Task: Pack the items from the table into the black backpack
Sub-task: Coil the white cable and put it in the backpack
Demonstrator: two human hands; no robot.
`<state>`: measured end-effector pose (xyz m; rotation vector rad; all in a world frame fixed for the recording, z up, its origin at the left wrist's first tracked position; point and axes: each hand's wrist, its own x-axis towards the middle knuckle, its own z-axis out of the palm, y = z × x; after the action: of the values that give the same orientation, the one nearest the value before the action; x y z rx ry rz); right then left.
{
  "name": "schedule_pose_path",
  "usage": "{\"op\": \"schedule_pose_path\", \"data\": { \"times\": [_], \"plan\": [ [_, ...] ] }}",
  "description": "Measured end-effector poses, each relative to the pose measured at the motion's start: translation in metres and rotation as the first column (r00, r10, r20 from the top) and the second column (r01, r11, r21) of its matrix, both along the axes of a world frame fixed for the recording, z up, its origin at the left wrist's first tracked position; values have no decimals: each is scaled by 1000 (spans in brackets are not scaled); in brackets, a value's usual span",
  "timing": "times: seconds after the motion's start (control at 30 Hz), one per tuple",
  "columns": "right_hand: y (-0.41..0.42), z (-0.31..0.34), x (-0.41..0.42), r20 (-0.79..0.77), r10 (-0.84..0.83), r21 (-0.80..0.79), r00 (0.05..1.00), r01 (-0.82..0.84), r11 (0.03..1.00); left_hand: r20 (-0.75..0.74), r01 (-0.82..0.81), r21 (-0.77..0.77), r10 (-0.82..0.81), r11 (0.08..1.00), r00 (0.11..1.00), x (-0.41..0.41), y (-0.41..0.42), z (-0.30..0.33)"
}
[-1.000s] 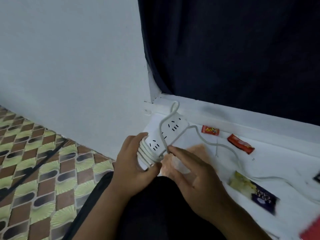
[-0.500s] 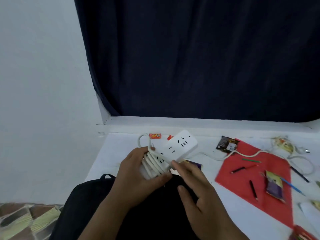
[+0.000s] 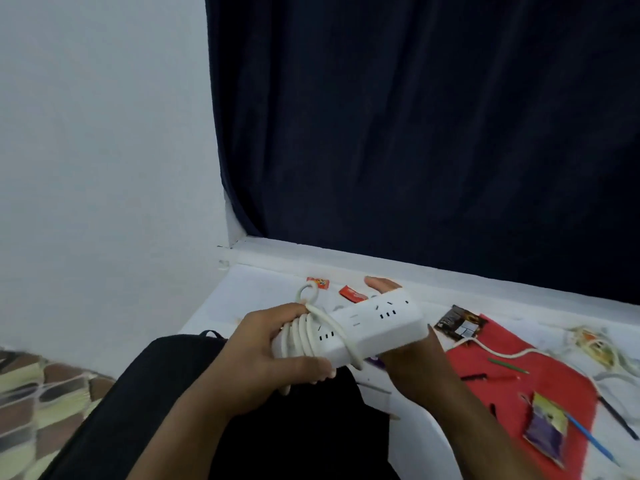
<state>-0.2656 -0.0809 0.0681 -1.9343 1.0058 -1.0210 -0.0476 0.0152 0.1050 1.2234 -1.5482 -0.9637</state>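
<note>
A white power strip (image 3: 375,325) is held level above the black backpack (image 3: 194,410), which sits in front of me at the table's near edge. My left hand (image 3: 263,358) grips its left end, where several turns of white cord (image 3: 304,336) are wound round it. My right hand (image 3: 412,358) holds the right end from beneath, with fingertips showing behind the strip. The loose cord trails right across a red sheet (image 3: 512,386). Pens, pencils and snack packets lie on the white table (image 3: 249,292).
Two small red sweets (image 3: 351,293) lie behind the strip. A dark wrapper (image 3: 459,323) and a purple-yellow packet (image 3: 547,424) sit on the red sheet. A tangled cable (image 3: 599,348) lies far right. A dark curtain hangs behind; the white wall and patterned floor are at left.
The strip has been turned from slanting to nearly level. My right hand moved from the cord by the near end to under the strip's right end. The camera has swung.
</note>
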Motion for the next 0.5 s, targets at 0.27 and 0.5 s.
{"op": "schedule_pose_path", "data": {
  "times": [0.27,0.5],
  "plan": [
    [-21,12,31,-114,284,-318,952,-306,898,133,-67,-28,71,997,989,-24,37,19],
    [-4,9,44,112,180,47,977,-186,981,-115,-257,-106,245,960,963,3,50,12]
  ]
}}
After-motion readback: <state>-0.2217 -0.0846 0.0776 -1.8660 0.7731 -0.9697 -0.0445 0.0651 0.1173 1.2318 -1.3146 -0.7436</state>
